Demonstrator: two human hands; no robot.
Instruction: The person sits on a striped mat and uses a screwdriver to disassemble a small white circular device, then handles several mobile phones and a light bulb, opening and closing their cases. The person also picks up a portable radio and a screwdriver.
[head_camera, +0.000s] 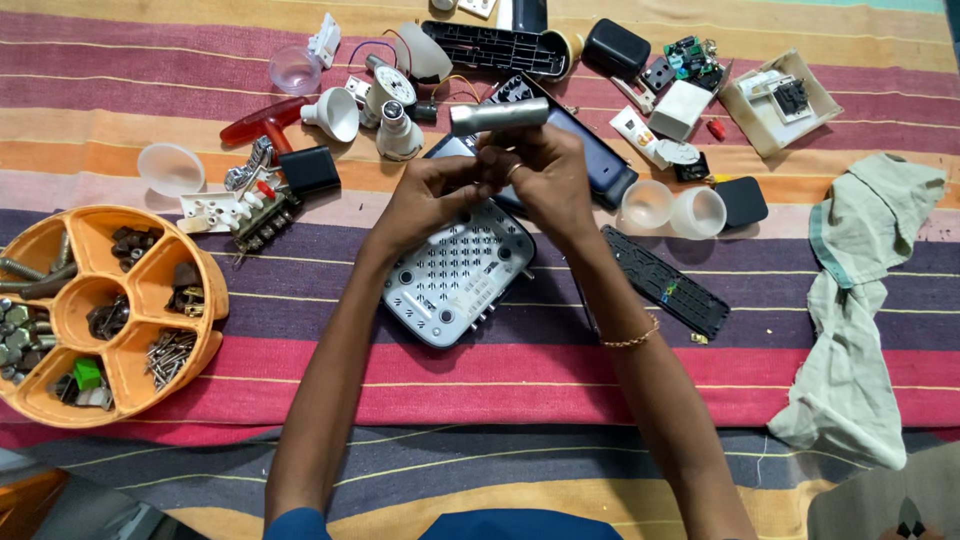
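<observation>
We hold a short metal tube (499, 116) up in front of us, level and crosswise, raised above the pale perforated box (458, 273) that lies on the striped mat (520, 370). Our right hand (548, 180) is closed around the tube from below, fingers curled tight, so the tube stays steady. Our left hand (432, 192) comes in beside it with pinched fingertips meeting the right hand's fingers just under the tube; whether it grips the tube itself or some small part there, we cannot tell, because the knuckles cover that spot. Holding the piece high likely keeps it clear of the clutter and close to our eyes.

Just beyond the perforated box lies a dark flat case (590, 150), half covered by our hands. Left of the box sits an orange divided tray (205, 290) with screws and bolts sorted by compartment, within easy reach; its left edge runs out of view. Beyond the box, bulb parts (392, 110) and a small circuit board (688, 58) are scattered. Right of the box lie a black slotted strip (668, 283) and, farther right, a crumpled cloth (860, 300). The tube's far end and whatever is inside it are hidden.
</observation>
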